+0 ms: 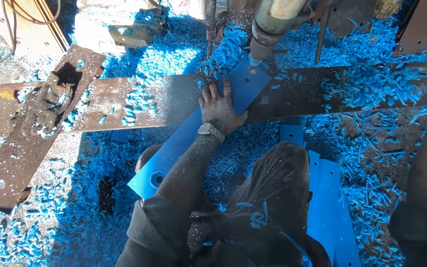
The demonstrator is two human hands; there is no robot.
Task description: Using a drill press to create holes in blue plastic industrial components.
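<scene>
Head view: the left hand (pixel 218 110) lies flat on a long blue metal strip (pixel 193 138), fingers (pixel 213 93) spread slightly and pressed down on its surface, a wristwatch (pixel 210 130) on the wrist. The right hand is out of sight. The strip runs diagonally from lower left, where a round hole (pixel 157 178) shows near its end, up to the right under the drill spindle (pixel 268 29), whose tip meets the strip's upper end. The strip rests across a long rusty steel plate (pixel 139 101) lying crosswise; a second rusty plate (pixel 35 128) lies tilted at the left. More blue strips (pixel 329 207) are stacked at the lower right, beside the person's knee (pixel 277 183). Blue curled shavings (pixel 371 84) cover the floor and plates thickly. Cables (pixel 21 12) hang at the upper left.
</scene>
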